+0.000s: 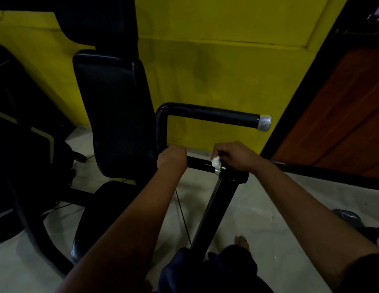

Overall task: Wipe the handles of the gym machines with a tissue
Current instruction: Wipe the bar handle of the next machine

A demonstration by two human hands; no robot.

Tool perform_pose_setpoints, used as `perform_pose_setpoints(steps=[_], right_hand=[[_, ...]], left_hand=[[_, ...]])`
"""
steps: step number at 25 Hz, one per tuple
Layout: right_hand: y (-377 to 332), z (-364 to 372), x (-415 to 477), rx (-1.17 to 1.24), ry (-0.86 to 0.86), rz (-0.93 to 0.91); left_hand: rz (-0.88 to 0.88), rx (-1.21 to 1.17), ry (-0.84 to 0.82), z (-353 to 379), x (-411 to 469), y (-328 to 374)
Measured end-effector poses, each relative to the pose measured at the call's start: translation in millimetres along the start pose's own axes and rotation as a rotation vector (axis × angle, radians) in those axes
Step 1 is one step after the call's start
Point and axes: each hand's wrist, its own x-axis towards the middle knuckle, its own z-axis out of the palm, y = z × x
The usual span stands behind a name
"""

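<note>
Right of the backrest (pixel 114 115), the left hand (pixel 172 158) grips the lower handle (pixel 200 163). The right hand (pixel 235 156) pinches a white tissue (pixel 216 162) against the handle's end.

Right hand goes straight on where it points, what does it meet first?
Likely the left hand, gripping the same lower handle; only bare handle lies between it and the tissue. Depth unclear.

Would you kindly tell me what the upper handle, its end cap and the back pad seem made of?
The upper handle: likely metal tube with glossy black coating; light streaks along it. The end cap: silvery, metal or chromed plastic, by its bright glint. The back pad: black vinyl or leather over padding, judging by soft sheen and rounded edges.
</note>
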Motion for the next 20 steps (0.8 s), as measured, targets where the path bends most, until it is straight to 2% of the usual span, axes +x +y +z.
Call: perform_pose_setpoints(steps=[5, 10, 12, 16, 18, 20], right_hand=[[-16.1, 38.7, -11.9, -0.107, 0.217, -0.162], [11.2, 54.7, -51.5, -0.54, 0.443, -0.517], [1.5, 60.4, -45.4, -0.521, 0.485, -0.464], [-24.2, 55.9, -15.0, -0.156, 0.43, -0.114], [-14.6, 52.9, -25.3, -0.179, 0.408, -0.144], [0.1, 56.9, -46.3, -0.414, 0.477, -0.354]], left_hand=[[0.112, 0.063, -0.072, -6.0, 0.1, 5.3], [0.111, 0.058, -0.093, -2.9, 5.0, 2.9], [0.105, 0.042, -0.089, 0.7, 7.7, 3.1], [0.091, 0.052, -0.086, 3.2, 12.0, 4.3], [0.093, 0.066, -0.081, 4.6, 13.2, 4.1], [0.091, 0.061, -0.076, 7.3, 15.4, 2.6]])
